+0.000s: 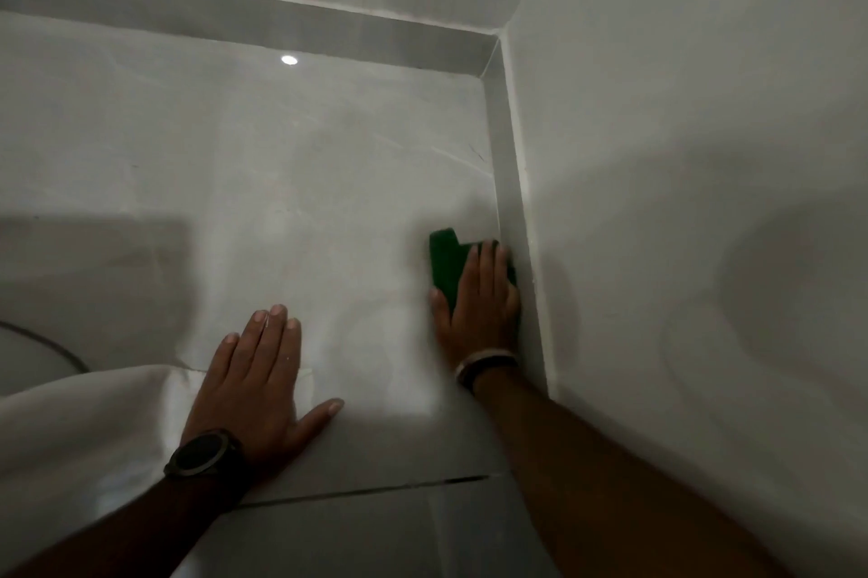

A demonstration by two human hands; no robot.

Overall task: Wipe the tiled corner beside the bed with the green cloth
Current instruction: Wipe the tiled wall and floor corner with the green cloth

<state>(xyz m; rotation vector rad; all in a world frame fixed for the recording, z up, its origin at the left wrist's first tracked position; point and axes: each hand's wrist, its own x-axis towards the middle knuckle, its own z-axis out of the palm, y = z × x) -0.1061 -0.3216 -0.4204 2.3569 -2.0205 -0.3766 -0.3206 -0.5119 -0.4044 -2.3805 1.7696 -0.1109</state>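
Your right hand [479, 300] is flat on the green cloth [446, 260], palm down, fingers together and extended, pressing it onto the floor tile [329, 164]. No pinch, just a flat press. The cloth sits right against the skirting tile [509, 182] along the right wall [681, 154], partway down from the corner where that skirting meets the grey skirting strip [235, 13] of the far wall. Its far left corner sticks out past your fingertips; the rest is under your hand. The cloth's right edge touches or nearly touches the skirting (can't tell which, your hand and blur cover it).

Your left hand [263, 385] is spread flat on the floor, fingers loosely apart, thumb splayed to the right, holding nothing. It rests partly on the edge of a white sheet [94, 427] that drapes in from the lower left. Well apart from the cloth.

Dark round watch [202, 455] on your left wrist, light band [484, 363] on your right wrist.

A grout line [375, 490] runs across the floor between your forearms. A bright light reflection [289, 59] shows on the glossy tile near the far skirting. A thin dark cable [47, 342] curves at the left edge, just above the sheet.
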